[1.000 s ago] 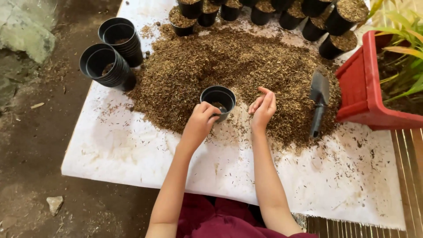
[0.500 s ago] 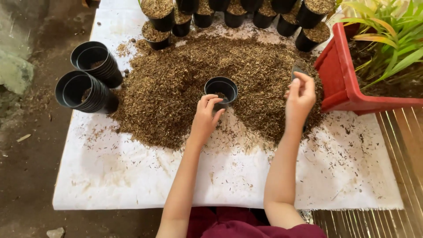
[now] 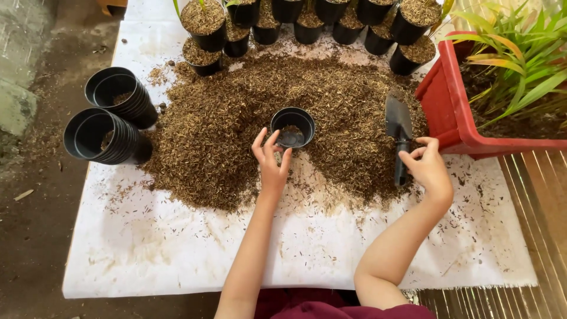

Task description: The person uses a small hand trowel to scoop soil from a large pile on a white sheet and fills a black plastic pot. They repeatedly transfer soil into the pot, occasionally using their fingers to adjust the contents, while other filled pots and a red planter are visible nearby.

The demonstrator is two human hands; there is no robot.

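Observation:
A small black plastic pot (image 3: 292,126) stands in a wide heap of brown husk mix (image 3: 236,112) on a white sheet (image 3: 177,236). Only a little mix lies in its bottom. My left hand (image 3: 271,160) is just below and left of the pot with its fingers spread, and holds nothing. A black hand trowel (image 3: 398,127) lies on the right side of the heap, blade pointing away. My right hand (image 3: 430,166) is at the trowel's handle. Its fingertips touch the handle without closing around it.
Two stacks of empty black pots (image 3: 109,115) lie on their sides at the sheet's left edge. A row of filled pots (image 3: 307,18) lines the far edge. A red planter (image 3: 455,112) with green plants stands at the right. Bare dirt ground lies to the left.
My left hand let go of the pot's rim and spread its fingers. My right hand moved from beside the pot out to the right and down to the trowel handle.

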